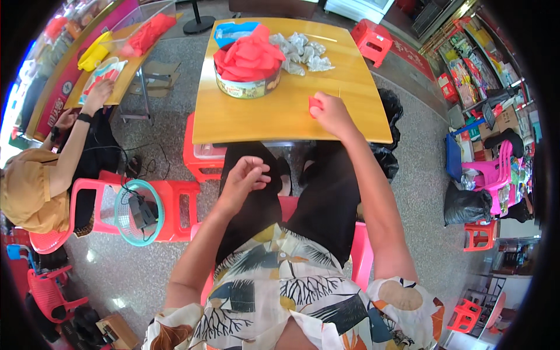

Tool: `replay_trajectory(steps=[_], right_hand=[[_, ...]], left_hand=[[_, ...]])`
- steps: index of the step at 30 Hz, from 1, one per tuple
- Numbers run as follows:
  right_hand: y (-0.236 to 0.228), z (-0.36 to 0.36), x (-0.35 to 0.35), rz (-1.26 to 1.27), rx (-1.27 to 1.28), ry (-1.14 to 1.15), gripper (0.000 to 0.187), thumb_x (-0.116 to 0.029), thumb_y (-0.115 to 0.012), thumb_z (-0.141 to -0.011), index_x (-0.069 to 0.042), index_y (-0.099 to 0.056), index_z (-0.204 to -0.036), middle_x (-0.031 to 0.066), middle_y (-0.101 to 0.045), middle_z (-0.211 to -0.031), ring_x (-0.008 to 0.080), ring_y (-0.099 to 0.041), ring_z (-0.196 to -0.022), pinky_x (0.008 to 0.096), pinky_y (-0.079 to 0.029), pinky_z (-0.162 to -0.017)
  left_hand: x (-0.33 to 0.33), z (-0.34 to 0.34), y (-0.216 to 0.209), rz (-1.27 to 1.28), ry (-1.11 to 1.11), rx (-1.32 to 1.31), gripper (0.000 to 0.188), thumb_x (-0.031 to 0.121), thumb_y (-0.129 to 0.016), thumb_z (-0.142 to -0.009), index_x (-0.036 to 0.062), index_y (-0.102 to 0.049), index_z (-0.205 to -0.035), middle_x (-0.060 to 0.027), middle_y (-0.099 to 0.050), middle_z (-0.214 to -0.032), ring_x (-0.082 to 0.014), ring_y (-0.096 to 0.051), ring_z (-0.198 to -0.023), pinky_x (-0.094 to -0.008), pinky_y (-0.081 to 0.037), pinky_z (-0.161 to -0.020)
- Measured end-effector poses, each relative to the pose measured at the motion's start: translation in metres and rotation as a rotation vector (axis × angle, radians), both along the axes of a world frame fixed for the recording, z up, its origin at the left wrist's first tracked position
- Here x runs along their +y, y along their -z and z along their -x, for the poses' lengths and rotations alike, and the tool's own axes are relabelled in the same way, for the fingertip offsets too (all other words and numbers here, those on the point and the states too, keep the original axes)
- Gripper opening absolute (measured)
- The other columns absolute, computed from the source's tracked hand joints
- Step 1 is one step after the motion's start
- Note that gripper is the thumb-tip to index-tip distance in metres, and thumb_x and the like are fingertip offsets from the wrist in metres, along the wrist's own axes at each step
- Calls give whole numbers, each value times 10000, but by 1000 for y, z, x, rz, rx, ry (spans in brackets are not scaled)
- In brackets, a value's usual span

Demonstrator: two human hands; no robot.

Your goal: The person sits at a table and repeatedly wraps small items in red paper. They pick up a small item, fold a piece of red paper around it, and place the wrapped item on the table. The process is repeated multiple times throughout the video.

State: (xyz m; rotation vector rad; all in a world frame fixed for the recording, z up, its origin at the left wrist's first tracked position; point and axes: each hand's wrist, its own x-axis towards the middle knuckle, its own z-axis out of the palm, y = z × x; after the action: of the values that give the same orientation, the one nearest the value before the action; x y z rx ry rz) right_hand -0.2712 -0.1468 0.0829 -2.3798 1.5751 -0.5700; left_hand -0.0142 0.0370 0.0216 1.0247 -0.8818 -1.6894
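Observation:
My right hand (333, 115) is over the right part of the yellow table (233, 125), closed on a small red piece (315, 107) of thin material, perhaps cloth or paper. A thin stick (339, 92) stands out just beyond its fingers; I cannot tell whether they hold it. My left hand (246, 179) hovers above my lap, short of the table edge. Its fingers are loosely curled and apart, with nothing seen in them. Across the table, a round tin (248, 88) is heaped with similar red pieces (248, 57). Crumpled clear plastic bags (300, 51) lie to its right.
Behind the tin sits a blue container (234, 33). A red stool (204, 154) stands by the table's near left edge. Black bags (388, 128) hang or lie at its right. Another person (35, 189) works at a side table on the left, near a turquoise basket (153, 233).

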Motion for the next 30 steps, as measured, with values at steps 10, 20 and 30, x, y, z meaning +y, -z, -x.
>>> replay_trajectory(steps=[10,20,30], right_hand=[[-39,-19,31,-820,-1106,-290,235,-244,-612,-881,-12,-591,-912,55,-585,-745,103,-521,-562,256,-415,-486],[-11,-10,67,-846,-904,-133,169,-201,-606,-906,-56,-586,-991,-36,-542,-751,36,-493,-613,195,-404,-535],[24,-3,134,-920,-1253,-148,192,-241,-649,-933,-84,-578,-1019,-23,-599,-797,45,-547,-647,193,-431,-569]], left_hand=[[-1,-10,10,5,-30,-67,157,127,-537,-984,77,-523,-1132,-53,-625,-1083,-118,-624,-897,-252,-500,-794],[-3,2,-4,54,19,-81,386,211,-586,-971,91,-437,-1307,-77,-546,-1261,-158,-598,-1053,-295,-490,-880],[-31,47,-24,61,11,219,244,91,-668,-912,69,-595,-1144,-36,-647,-1057,-123,-648,-934,-268,-556,-806]])
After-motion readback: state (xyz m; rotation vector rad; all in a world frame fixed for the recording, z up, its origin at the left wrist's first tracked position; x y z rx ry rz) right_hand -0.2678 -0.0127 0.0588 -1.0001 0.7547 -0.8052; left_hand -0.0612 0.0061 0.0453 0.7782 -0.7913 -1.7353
